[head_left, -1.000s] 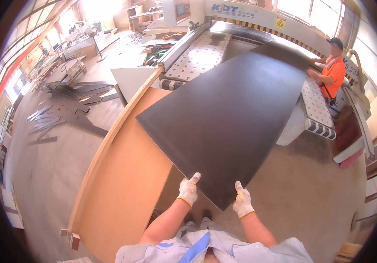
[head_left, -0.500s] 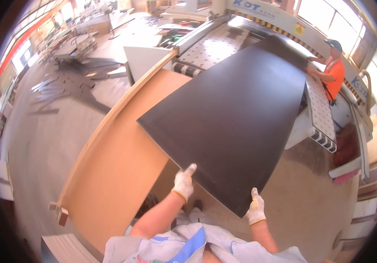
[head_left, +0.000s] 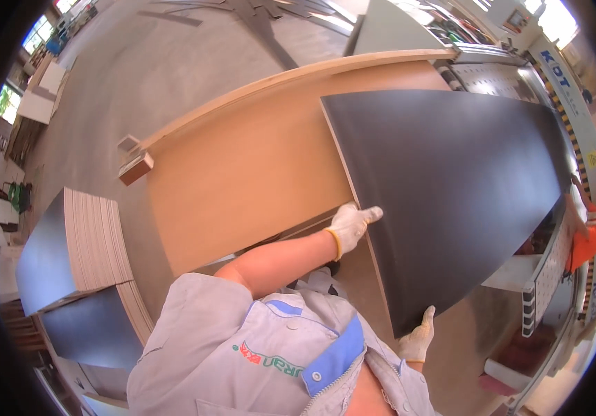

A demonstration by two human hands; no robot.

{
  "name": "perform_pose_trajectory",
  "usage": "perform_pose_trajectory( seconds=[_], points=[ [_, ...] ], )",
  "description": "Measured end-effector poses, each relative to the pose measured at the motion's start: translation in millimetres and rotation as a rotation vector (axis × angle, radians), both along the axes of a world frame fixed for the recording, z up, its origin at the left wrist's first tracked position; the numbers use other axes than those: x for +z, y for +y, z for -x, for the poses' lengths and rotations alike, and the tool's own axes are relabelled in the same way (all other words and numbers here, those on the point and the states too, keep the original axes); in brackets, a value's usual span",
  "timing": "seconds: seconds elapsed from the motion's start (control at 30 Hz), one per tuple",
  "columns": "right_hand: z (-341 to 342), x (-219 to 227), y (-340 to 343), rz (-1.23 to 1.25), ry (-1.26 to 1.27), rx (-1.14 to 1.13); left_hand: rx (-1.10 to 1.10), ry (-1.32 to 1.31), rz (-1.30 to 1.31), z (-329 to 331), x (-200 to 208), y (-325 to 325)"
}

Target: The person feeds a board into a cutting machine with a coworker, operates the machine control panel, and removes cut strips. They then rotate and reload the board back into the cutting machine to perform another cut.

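Note:
A large dark flat panel (head_left: 443, 187) stretches from my hands toward the machine on the right. My left hand (head_left: 353, 225), in a white work glove, grips its near edge, thumb on top and fingers hidden underneath. Lower down, my gloved right hand (head_left: 417, 338) holds the panel by its near corner, thumb up along the edge. Part of the panel overlaps a tan board surface (head_left: 242, 180). At the panel's far end a co-worker in an orange shirt (head_left: 585, 246) stands beside the machine, partly hidden.
A wooden rail (head_left: 277, 83) borders the tan surface, with a small wooden block (head_left: 136, 168) at its end. Stacked dark-faced panels (head_left: 93, 239) stand on the left. The machine's striped beam (head_left: 568, 104) rises at right. Dark strips (head_left: 267, 35) lie on the floor behind.
My view has swung left, bringing the stacked panels into fuller sight and shifting the machine to the right rim. Both hands still grip the dark panel.

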State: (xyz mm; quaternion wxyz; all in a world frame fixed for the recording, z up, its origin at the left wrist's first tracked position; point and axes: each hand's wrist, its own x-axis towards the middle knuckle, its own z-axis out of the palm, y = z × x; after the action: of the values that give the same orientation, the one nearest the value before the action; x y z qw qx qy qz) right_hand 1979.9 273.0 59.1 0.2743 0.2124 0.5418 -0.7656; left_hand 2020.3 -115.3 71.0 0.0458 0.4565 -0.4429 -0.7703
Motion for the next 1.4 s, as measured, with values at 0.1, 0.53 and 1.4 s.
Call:
perform_pose_trajectory(
  seconds=[0.1, 0.53, 1.4],
  points=[
    [-58.0, 0.2, -6.4, 0.002, -0.056, -0.044, -0.031, -0.027, -0.052, -65.5, 16.7, 3.1],
    [-256.9, -30.7, -36.7, -0.189, -0.006, -0.057, -0.344, -0.013, 0.777, -357.7, 10.2, -140.0],
    [-374.1, -49.4, -102.9, -0.511, 0.239, -0.171, -0.12, 0.21, 1.413, -503.4, -26.0, -427.1]
  ],
)
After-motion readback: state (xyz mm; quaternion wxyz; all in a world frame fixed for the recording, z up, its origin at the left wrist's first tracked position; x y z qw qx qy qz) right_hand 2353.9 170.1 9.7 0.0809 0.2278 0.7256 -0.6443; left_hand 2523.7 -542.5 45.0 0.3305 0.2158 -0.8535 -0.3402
